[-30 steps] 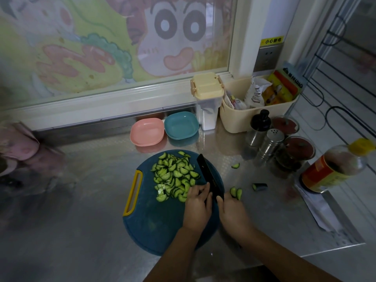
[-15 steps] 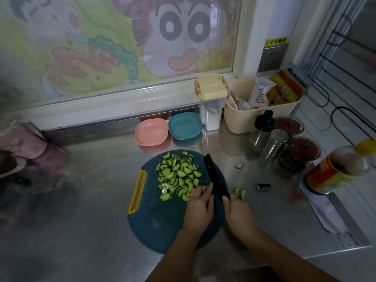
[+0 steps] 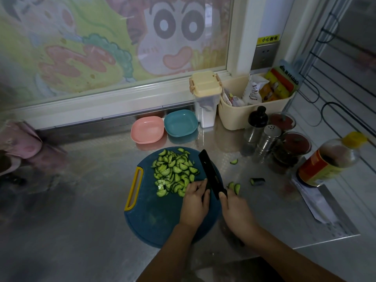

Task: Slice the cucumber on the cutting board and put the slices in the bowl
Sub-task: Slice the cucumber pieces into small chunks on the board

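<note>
Gripping the knife (image 3: 210,171), the right hand (image 3: 236,210) stayed over the cutting board (image 3: 158,220); grip of the left hand (image 3: 195,202) unreadable. Slices (image 3: 175,171) remained piled there; transfer pending.

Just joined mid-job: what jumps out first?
Green cucumber slices heaped on the round blue cutting board, mid-counter, catch the eye first. The right hand grips a black knife beside the heap, left hand beside its blade. Behind the board, the pink plastic bowl and teal plastic bowl sit empty.
</note>
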